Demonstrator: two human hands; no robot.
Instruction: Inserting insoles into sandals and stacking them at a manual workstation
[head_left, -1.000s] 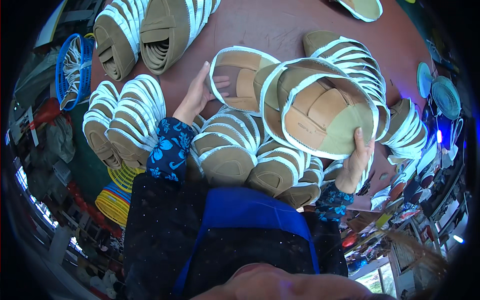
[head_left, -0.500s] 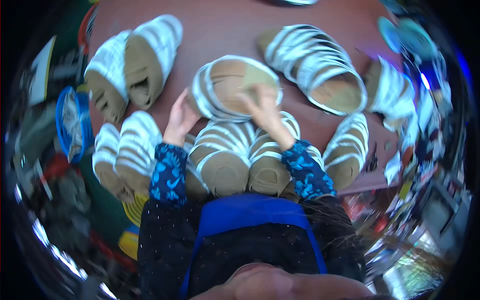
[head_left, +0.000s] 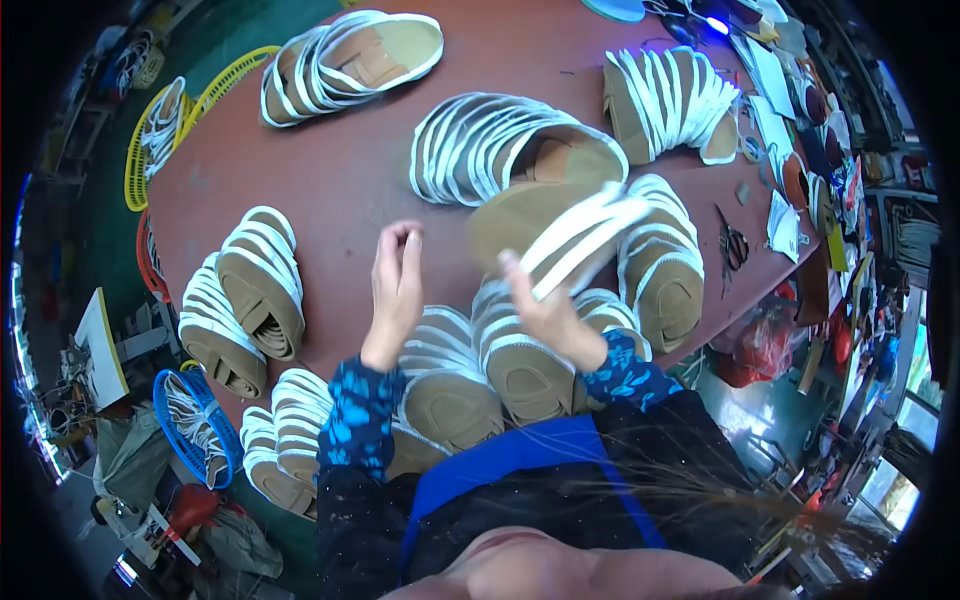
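Observation:
My right hand (head_left: 545,315) grips a tan shoe sole with a white rim (head_left: 560,235), lifted and tilted above the reddish-brown table (head_left: 340,190); the sole is motion-blurred. My left hand (head_left: 395,290) hovers over the table just left of it, fingers pinched together and holding nothing that I can see. Right below both hands lie overlapping rows of the same white-rimmed tan soles (head_left: 460,380) at the table's near edge.
More fanned stacks of soles lie around: at the left (head_left: 245,295), far left (head_left: 345,55), centre back (head_left: 500,145), back right (head_left: 670,100) and right (head_left: 660,265). Scissors (head_left: 733,245) and papers sit at the right edge. Blue (head_left: 195,425) and yellow (head_left: 150,140) baskets stand beside the table.
My view has swung across the table. My right hand has lifted a sole off the stacks; my left hand has come off the soles and now hovers pinched.

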